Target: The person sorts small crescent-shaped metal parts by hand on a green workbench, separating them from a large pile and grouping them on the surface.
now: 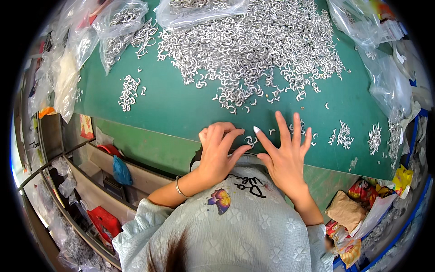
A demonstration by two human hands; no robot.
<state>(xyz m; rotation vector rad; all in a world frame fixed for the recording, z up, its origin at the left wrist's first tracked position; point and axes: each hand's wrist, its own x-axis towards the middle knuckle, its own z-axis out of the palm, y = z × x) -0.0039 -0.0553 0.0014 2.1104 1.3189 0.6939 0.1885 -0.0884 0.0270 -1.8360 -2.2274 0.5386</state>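
My left hand [218, 153] is at the near edge of the green tabletop, its outer fingers bent and its thumb and index finger apart with nothing seen between them. Just right of those fingertips lie a few small silvery crescent-shaped metal pieces [250, 141]. My right hand [286, 158] is spread flat, palm down, beside them. More crescent pieces [297, 127] show around and behind its fingers. Beyond both hands, a large heap of the same pieces [253, 50] covers the far middle of the table.
Smaller piles of crescents sit at the left [129, 93] and right [344, 135]. Clear plastic bags [120, 31] line the table's far and side edges. Below left is an open drawer [90, 163] with a blue bag [122, 171]; a brown paper package [346, 211] is at lower right.
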